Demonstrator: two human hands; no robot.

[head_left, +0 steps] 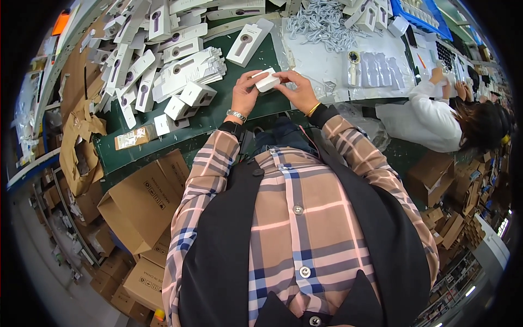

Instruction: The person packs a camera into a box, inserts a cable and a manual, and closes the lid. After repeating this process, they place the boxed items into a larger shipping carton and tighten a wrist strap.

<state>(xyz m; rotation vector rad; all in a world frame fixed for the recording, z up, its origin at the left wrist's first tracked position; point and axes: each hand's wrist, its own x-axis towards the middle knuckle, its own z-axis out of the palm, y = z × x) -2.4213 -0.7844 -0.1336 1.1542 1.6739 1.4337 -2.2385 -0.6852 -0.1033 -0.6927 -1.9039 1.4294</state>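
Note:
Both my hands meet over the green worktable (218, 117) on a small white box (267, 82). My left hand (245, 92), with a metal watch at the wrist, grips the box's left side. My right hand (297, 90), with a gold bangle at the wrist, pinches its right end and top. Left of my hands lie folded small white boxes (188, 98) and a stack of flat white box blanks (190, 68) with a round grey mark.
Many flat white blanks (136, 60) cover the table's left. A heap of white cables (321, 24) and clear plastic trays (381, 68) lie on a white sheet ahead. A co-worker in white (436, 117) sits on the right. Open cardboard cartons (144, 201) stand below left.

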